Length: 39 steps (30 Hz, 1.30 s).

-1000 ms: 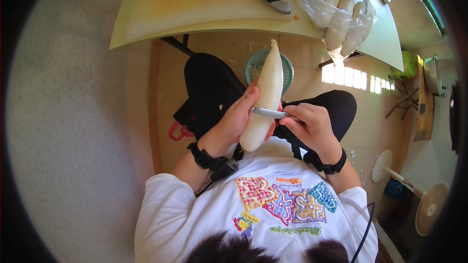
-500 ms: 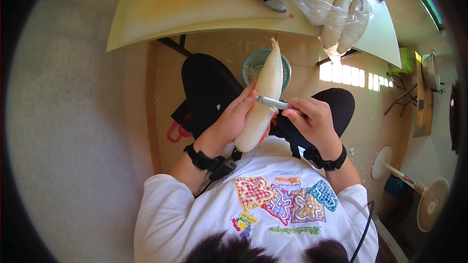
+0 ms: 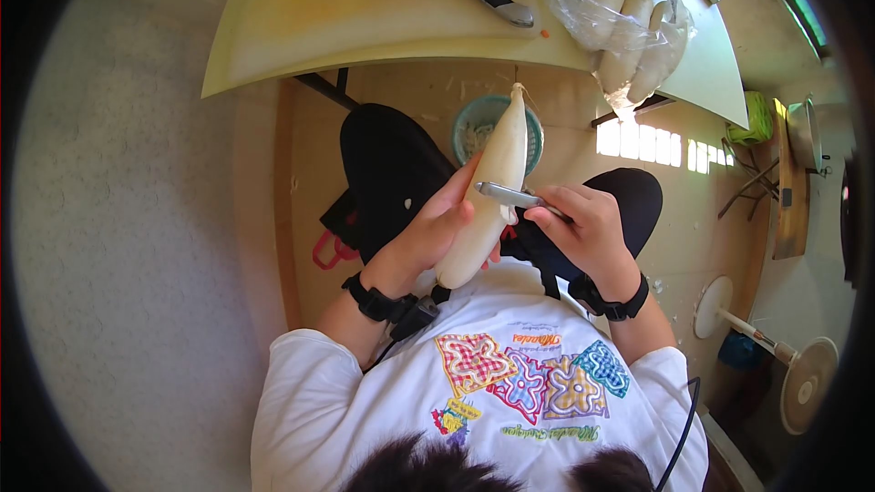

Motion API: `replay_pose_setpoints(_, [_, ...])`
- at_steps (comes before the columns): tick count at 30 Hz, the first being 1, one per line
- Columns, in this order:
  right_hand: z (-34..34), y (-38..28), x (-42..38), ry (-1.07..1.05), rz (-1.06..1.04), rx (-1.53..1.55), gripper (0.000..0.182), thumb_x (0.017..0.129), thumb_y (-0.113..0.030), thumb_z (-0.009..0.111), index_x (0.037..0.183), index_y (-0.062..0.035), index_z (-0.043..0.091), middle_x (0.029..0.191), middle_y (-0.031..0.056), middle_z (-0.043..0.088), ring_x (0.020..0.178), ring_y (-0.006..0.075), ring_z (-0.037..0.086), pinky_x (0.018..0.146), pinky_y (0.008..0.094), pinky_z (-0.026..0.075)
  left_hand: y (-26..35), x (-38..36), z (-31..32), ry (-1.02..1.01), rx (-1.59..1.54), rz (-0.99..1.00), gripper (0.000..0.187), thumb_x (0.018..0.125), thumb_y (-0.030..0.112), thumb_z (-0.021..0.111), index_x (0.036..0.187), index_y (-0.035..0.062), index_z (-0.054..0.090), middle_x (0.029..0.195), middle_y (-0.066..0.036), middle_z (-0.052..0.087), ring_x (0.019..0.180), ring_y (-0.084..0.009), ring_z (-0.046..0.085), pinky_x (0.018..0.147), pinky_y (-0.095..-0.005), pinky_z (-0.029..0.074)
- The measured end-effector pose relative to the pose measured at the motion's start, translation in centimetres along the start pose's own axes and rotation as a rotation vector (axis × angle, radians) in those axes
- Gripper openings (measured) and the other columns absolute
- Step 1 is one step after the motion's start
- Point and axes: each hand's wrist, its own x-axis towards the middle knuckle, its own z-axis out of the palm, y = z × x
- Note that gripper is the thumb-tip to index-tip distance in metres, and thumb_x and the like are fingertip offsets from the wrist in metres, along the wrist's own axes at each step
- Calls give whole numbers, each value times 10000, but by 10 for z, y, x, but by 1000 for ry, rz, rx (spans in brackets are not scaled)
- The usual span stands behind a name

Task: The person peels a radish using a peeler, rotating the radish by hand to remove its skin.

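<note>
A long white daikon radish [image 3: 499,159] lies slanted in front of my shirt, its thin tip pointing away toward the table. My left hand [image 3: 436,226] is wrapped round its thick lower half from the left, with some fingers hidden underneath. My right hand [image 3: 588,226] grips a silver peeler [image 3: 503,193], whose head rests across the middle of the radish. A small curl of white peel [image 3: 509,216] hangs just below the peeler. Under the radish's tip, a teal basket [image 3: 462,125] stands on the floor with pale peelings inside.
On the table [image 3: 365,36] ahead lies a knife [image 3: 497,0] with a black and silver handle. Several more daikon sit in a clear plastic bag [image 3: 620,23] by the table's edge. A white fan [image 3: 809,384] stands at the right. My knees flank the basket.
The radish has turned slightly in my left hand, and its tip has shifted a little. The peel curl beneath the peeler looks larger. My right hand has barely moved.
</note>
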Motion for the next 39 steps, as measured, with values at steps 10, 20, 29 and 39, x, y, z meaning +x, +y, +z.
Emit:
replay_pose_setpoints(10, [1, -9, -4, -1, -94, -136, 257, 781, -339, 768, 835, -102, 685, 596, 44, 563, 484, 201, 561, 441, 310, 424, 11, 2, 7, 97, 49, -46, 870, 778, 298, 800, 1414, 66, 254, 1117, -140, 589, 894, -213, 666, 695, -353, 583])
replay_pose_setpoints(20, [1, -8, -3, 1, -97, -144, 257, 781, -335, 767, 851, -101, 688, 614, 49, 585, 504, 206, 580, 449, 313, 437, 5, 2, 3, 130, 209, -90, 753, 824, 89, 724, 1410, 81, 251, 1104, -100, 576, 865, -158, 646, 718, -330, 569])
replay_pose_setpoints(29, [-4, -6, 3, -40, -59, -91, 238, 777, -313, 770, 858, -100, 701, 660, 52, 628, 534, 219, 607, 466, 313, 458, -1, 3, 1, 105, 223, -27, 775, 826, 182, 740, 1409, 121, 232, 1000, -119, 613, 725, -197, 658, 607, -348, 559])
replay_pose_setpoints(39, [-14, 8, 10, -43, 33, -100, 224, 801, -287, 763, 832, -74, 698, 650, 68, 622, 533, 225, 598, 473, 312, 446, 2, 0, 7, 39, 197, -196, 752, 830, 40, 704, 1406, 75, 222, 1028, -94, 572, 870, -155, 624, 693, -341, 568])
